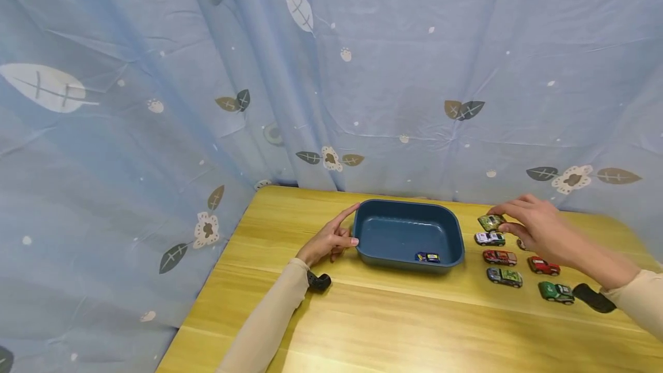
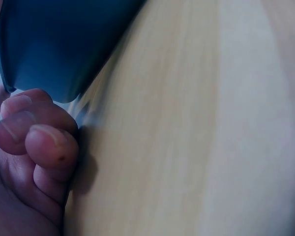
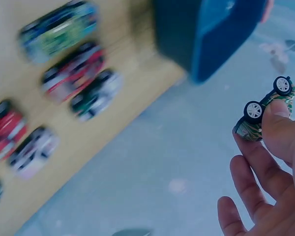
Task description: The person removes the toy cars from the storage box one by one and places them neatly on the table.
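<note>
A dark blue tray (image 1: pixel 373 252) stands on the wooden table, with one small blue toy car (image 1: pixel 427 257) inside near its front wall. My left hand (image 1: pixel 334 238) rests on the table against the tray's left wall (image 2: pixel 54 54), forefinger stretched along the rim and the other fingers (image 2: pixel 44 142) curled under. My right hand (image 1: pixel 533 223) pinches a green camouflage toy car (image 1: pixel 491 222) between thumb and forefinger, lifted just above the table right of the tray; its wheels show in the right wrist view, where the car (image 3: pixel 264 110) sits at my fingertips.
Several toy cars lie in rows right of the tray: a white one (image 1: pixel 489 239), a red one (image 1: pixel 499 257), a grey-green one (image 1: pixel 505 277), another red (image 1: pixel 544 266), a green (image 1: pixel 556 292). A blue leaf-patterned curtain (image 1: pixel 331 73) hangs behind the table.
</note>
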